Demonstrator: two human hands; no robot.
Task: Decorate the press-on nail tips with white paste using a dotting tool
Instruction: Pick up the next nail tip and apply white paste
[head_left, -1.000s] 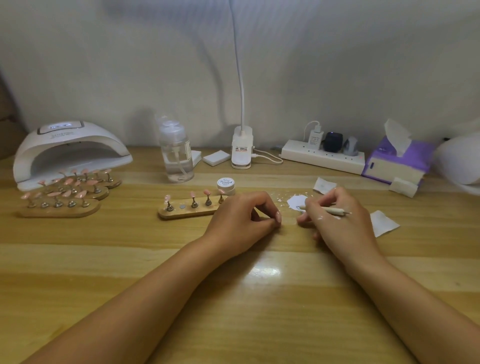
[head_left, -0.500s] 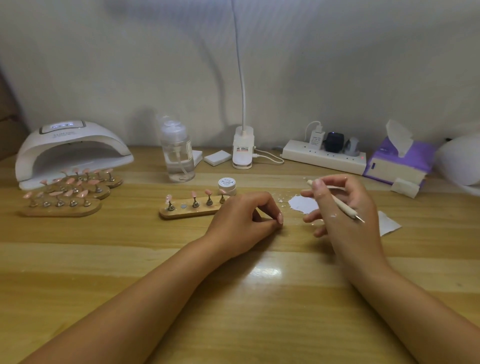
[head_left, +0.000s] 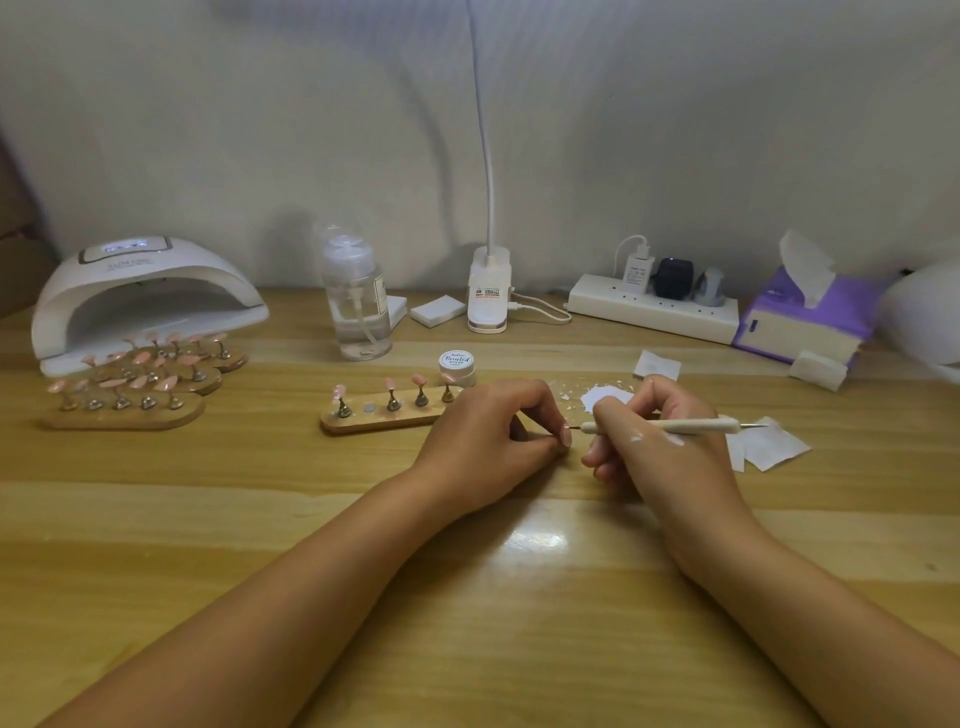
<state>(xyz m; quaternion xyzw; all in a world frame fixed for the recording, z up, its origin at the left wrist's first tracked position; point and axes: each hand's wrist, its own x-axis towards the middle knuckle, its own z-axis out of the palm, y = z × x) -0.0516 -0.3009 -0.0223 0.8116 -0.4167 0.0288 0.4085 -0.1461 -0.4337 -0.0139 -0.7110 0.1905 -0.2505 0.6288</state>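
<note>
On the lid of your small white jar (head_left: 456, 360) you can read the script word "Painted"; the finer lines above and below it are too small to make out. Grey lettering on your nail lamp (head_left: 140, 291) seems to begin "SUN", and the rest blurs. The red-printed label on your clip-lamp base (head_left: 487, 296) is illegible.

Paste jar (head_left: 456, 365) behind nail stand (head_left: 382, 419) — tissue box (head_left: 802, 326) far right.
</note>
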